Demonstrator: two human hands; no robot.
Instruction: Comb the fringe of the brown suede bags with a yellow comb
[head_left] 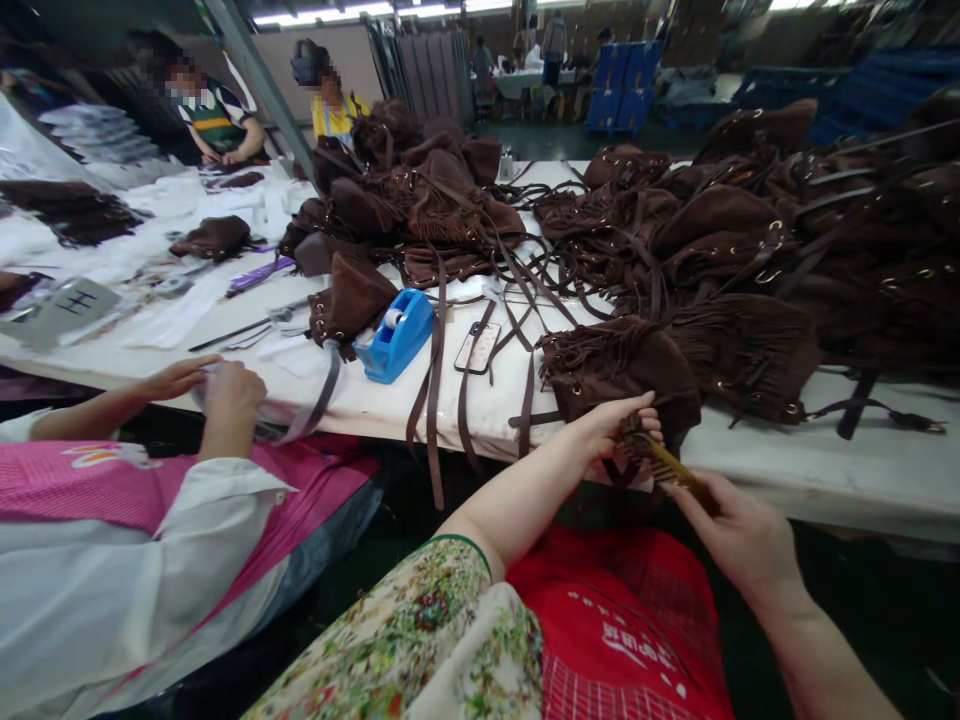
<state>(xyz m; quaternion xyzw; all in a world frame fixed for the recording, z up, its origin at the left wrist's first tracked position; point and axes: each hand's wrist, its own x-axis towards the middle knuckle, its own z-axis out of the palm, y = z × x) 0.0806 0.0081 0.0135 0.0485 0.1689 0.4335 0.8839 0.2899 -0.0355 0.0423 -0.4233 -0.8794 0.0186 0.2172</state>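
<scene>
At the table's front edge, my right hand (739, 530) is closed around one end of a yellowish-brown comb (686, 480). The comb's teeth are against a bunch of dark brown fringe (636, 440). My left hand (619, 425) grips that fringe with bent fingers, partly hidden by it. Just beyond my hands lies a dark brown fringed bag (622, 365) with metal eyelets. Whether the held fringe belongs to this bag, I cannot tell.
Brown bags are heaped on the white table (757, 465), with straps (435, 400) hanging over its edge. A blue tape dispenser (397, 335) and a phone (478, 347) lie left of my hands. A co-worker's hands (225, 385) are at far left.
</scene>
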